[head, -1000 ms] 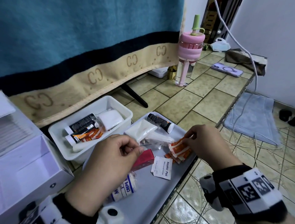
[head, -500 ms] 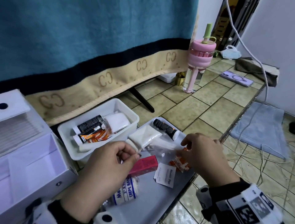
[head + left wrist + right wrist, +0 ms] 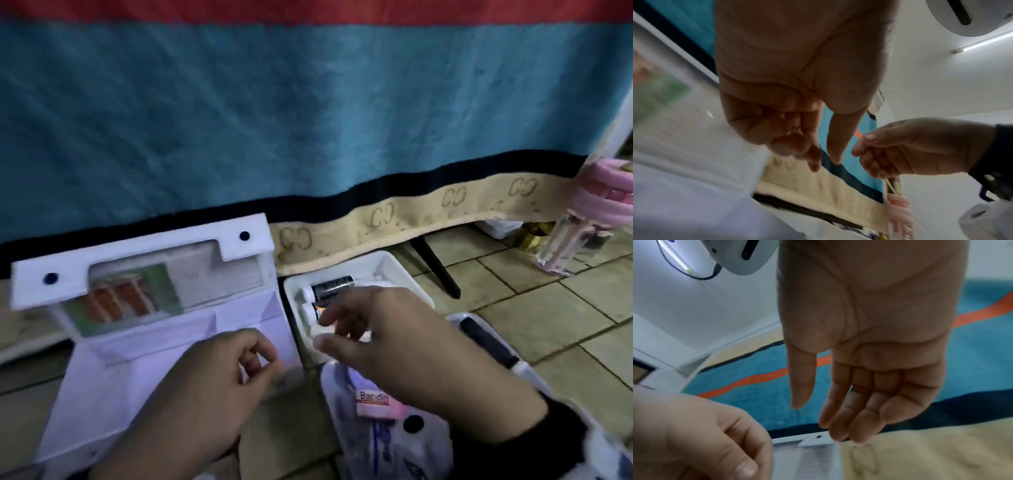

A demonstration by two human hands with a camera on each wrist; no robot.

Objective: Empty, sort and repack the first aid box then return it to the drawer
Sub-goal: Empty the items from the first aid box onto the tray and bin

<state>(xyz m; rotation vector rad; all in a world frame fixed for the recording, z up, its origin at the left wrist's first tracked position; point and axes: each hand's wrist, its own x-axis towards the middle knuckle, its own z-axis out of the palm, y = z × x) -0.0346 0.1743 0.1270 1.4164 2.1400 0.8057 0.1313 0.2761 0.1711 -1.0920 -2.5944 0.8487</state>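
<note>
The white first aid box [image 3: 171, 342] stands open at the left, its lid [image 3: 144, 260] raised and its inside bare. My left hand [image 3: 260, 356] hovers over it with curled fingers; the left wrist view shows nothing between thumb and index [image 3: 826, 162]. My right hand [image 3: 329, 329] hangs over the white tray [image 3: 387, 263], above a black tube [image 3: 330, 286] and orange packets. Its fingers are straight and empty in the right wrist view [image 3: 813, 415]. A pink Bandin box [image 3: 375, 402] and another black tube [image 3: 486, 342] lie on the grey tray [image 3: 459, 317].
A teal blanket [image 3: 308, 120] with a beige hem hangs right behind the box and tray. A black stand leg [image 3: 435, 267] slants across the tiled top. A pink bottle [image 3: 589, 212] stands at the far right.
The view has swung left. My right hand left the grey tray with the orange packets and now hangs empty over the white tray. My left hand moved over the open box.
</note>
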